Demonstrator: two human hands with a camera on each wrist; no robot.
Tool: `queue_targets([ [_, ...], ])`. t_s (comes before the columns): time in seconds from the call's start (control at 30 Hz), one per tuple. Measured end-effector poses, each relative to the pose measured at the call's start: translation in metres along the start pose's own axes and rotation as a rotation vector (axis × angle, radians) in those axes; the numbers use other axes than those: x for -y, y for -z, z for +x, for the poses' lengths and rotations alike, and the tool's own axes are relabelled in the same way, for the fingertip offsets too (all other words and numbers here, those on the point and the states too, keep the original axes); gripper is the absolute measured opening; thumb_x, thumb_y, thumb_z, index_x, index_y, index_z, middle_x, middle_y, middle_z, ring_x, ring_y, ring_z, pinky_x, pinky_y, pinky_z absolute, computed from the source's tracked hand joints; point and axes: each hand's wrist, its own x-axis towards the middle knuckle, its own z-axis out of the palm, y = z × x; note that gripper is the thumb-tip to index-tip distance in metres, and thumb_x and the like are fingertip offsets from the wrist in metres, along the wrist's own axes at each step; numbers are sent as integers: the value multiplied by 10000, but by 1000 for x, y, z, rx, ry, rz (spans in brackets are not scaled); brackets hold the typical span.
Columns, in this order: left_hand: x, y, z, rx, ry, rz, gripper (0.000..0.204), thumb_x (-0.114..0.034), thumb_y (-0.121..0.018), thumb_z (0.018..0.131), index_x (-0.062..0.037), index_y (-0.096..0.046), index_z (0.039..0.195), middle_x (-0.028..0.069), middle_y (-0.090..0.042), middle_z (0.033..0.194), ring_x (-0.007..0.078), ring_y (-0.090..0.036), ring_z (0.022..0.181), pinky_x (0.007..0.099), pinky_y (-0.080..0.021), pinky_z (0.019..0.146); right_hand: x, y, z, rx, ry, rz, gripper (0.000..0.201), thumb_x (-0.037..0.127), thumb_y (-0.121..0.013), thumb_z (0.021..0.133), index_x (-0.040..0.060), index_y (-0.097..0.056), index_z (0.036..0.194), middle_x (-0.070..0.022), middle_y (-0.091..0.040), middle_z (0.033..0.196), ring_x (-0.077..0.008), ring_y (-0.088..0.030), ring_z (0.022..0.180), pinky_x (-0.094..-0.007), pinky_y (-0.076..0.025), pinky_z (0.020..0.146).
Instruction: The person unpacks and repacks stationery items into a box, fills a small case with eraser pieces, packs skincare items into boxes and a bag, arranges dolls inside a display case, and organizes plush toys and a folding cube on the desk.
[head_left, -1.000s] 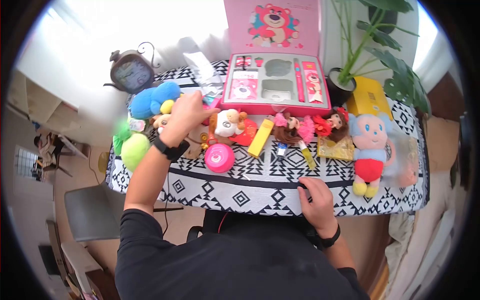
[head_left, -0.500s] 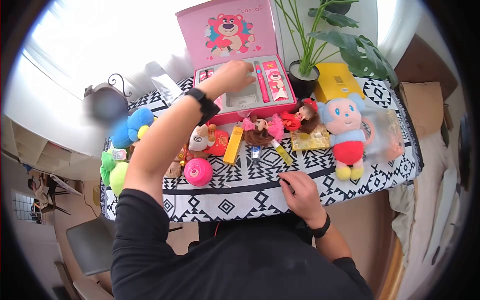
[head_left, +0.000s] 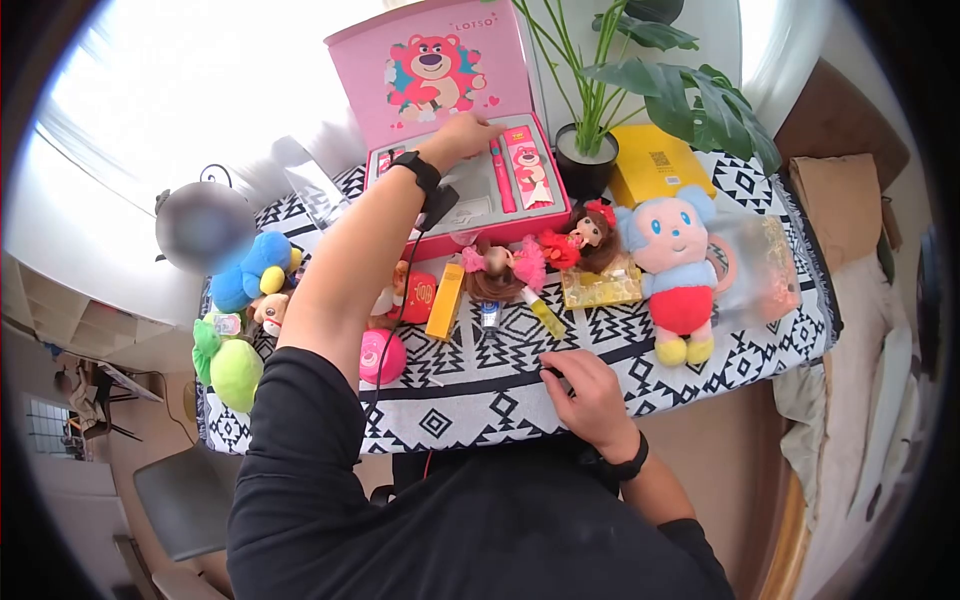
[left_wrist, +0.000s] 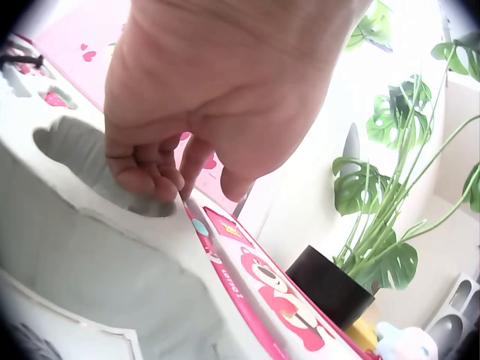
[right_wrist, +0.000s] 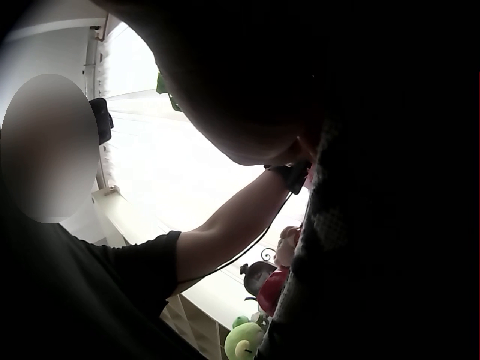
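Left grip (left_wrist: 187, 112) is dipping curled, empty fingertips into the open pink gift box's (head_left: 470, 205) grey recess, while the right grip (head_left: 585, 385) is lying relaxed, steadying on the patterned counter (head_left: 500, 380).

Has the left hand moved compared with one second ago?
Yes. The left hand went from the toys near the blue plush away across the table to the pink gift box, fingers at its tray.

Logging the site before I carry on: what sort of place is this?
Most likely a room in a home, perhaps a bedroom or living room. A small table with a patterned cloth holds plush toys, dolls and a pink gift box; a potted plant stands by the wall.
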Motion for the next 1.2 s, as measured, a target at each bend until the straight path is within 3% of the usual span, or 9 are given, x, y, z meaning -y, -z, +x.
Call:
queue_targets([
  [0.13, 0, 0, 5, -15, -2, -21, 606, -558, -731, 1074, 25, -856, 1184, 230, -859, 1058, 394, -841, 969, 540, -637, 876, -2, 0, 0, 10, -2, 14, 265, 8, -849, 958, -11, -793, 1216, -175, -813, 1089, -378, -783, 997, -465, -642, 886],
  [0.2, -3, 2, 12, 12, -143, 400, 671, -619, -694, 1088, 28, -851, 1173, 247, -856, 1072, 421, -836, 970, 548, -648, 864, -1, 1, 1, 7, 1, 13, 265, 7, -848, 958, -11, -793, 1217, -174, -814, 1088, -376, -784, 995, -464, -642, 886],
  [0.33, -30, -13, -12, -140, -211, 656, 730, -677, -668, 1089, 25, -854, 1157, 254, -853, 1056, 442, -828, 962, 545, -653, 908, -1, 1, 2, 9, 1, 16, 263, 5, -846, 958, -10, -793, 1215, -169, -813, 1081, -371, -784, 985, -462, -641, 880],
  [0.5, -24, -15, 0, -112, -195, 648, 805, -743, -635, 1084, 19, -867, 1205, 316, -772, 1404, 445, -767, 1277, 545, -611, 1078, 0, 2, 2, 4, -2, 17, 262, 6, -845, 959, -7, -792, 1215, -167, -810, 1075, -370, -782, 979, -460, -637, 875],
  [0.73, -7, -8, 31, -52, -240, 703, 883, -781, -593, 1084, 45, -858, 1246, 359, -710, 1479, 468, -706, 1381, 553, -582, 1147, -1, 1, 2, 4, 5, 14, 270, 13, -845, 963, -2, -791, 1227, -169, -809, 1077, -371, -780, 983, -458, -635, 876],
  [0.93, -2, 10, 29, -8, -233, 342, 809, -711, -694, 1064, 65, -802, 1265, 289, -800, 1305, 425, -780, 1248, 522, -611, 1052, 0, 2, 2, 2, 4, 13, 267, 8, -845, 962, -8, -789, 1223, -171, -809, 1077, -373, -778, 977, -460, -633, 869],
  [1.03, -17, 31, 6, 9, -228, 367, 768, -619, -826, 1023, 28, -703, 1419, 219, -813, 1248, 302, -799, 1145, 443, -620, 974, 0, 2, 2, 3, 5, 17, 264, 4, -845, 961, -11, -788, 1218, -168, -809, 1076, -374, -777, 973, -460, -633, 868],
  [1.1, -21, 34, -16, -87, -322, 250, 638, -464, -881, 1035, 20, -672, 1394, 174, -822, 1170, 233, -806, 1015, 393, -630, 859, 1, 1, 2, 4, 2, 23, 261, 4, -845, 961, -10, -787, 1216, -167, -809, 1076, -373, -777, 973, -459, -633, 869],
  [1.2, -46, 51, -69, 2, -298, -49, 528, -304, -880, 1060, 17, -621, 1390, 143, -835, 1104, 195, -811, 925, 346, -627, 805, 1, 2, 4, 8, -2, 34, 256, 4, -845, 963, -9, -787, 1212, -165, -810, 1081, -373, -778, 976, -456, -634, 872],
])
